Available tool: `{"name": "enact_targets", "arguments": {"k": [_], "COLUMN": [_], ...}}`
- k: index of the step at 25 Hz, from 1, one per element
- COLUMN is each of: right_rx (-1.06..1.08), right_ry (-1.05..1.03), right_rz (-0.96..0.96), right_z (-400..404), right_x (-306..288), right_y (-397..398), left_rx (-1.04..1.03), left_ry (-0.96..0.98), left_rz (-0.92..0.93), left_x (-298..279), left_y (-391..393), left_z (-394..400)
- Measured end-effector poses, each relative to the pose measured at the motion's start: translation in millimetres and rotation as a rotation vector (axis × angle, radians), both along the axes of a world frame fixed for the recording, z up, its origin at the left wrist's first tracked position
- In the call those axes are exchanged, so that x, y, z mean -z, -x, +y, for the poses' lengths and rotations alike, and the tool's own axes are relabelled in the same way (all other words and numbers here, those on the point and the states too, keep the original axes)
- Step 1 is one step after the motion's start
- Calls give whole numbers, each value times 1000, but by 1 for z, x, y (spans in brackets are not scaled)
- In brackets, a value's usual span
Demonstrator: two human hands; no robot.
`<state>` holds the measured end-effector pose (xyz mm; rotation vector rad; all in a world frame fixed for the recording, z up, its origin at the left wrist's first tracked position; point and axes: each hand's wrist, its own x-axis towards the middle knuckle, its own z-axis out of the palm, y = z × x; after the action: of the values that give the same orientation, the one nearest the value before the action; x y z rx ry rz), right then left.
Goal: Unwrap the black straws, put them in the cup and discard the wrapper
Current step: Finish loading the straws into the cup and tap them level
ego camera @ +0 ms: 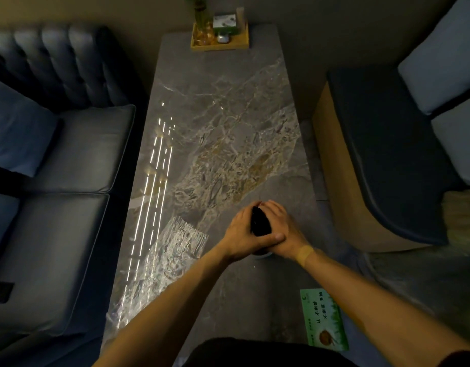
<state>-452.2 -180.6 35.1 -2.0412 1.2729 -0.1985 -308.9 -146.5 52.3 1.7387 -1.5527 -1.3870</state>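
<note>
The clear wrapper (175, 245) lay flat on the tabletop (223, 115), well left of the fingers. The left hand (242, 234) and right hand (279, 229) curled shut around the black straws (259, 221), cupping them together. Directly beneath, the cup (263, 254) barely showed; best to keep the bundle upright and lower it evenly.

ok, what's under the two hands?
Between the left hand and right hand sits a bundle of black straws. Below them only a pale sliver of cup rim shows on the table; the rest is covered.
</note>
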Motion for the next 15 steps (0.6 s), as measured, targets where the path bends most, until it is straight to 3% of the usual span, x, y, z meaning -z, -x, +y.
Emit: {"name": "enact_targets", "arguments": {"k": [4,11,15], "right_rx": [145,413,414], "right_ry": [92,51,94], "right_rz": [-114,-249,-332], "right_z": [8,14,22], "right_x": [2,1,2], "right_y": [-12,-26,-23], "left_rx": [2,-34,-48], "left_ry": [-21,-63,14], "left_rz": [-57,148,176], "left_x": [-3,-8,-8], "left_y": [1,-4,-1], "left_z": [1,5,12]}}
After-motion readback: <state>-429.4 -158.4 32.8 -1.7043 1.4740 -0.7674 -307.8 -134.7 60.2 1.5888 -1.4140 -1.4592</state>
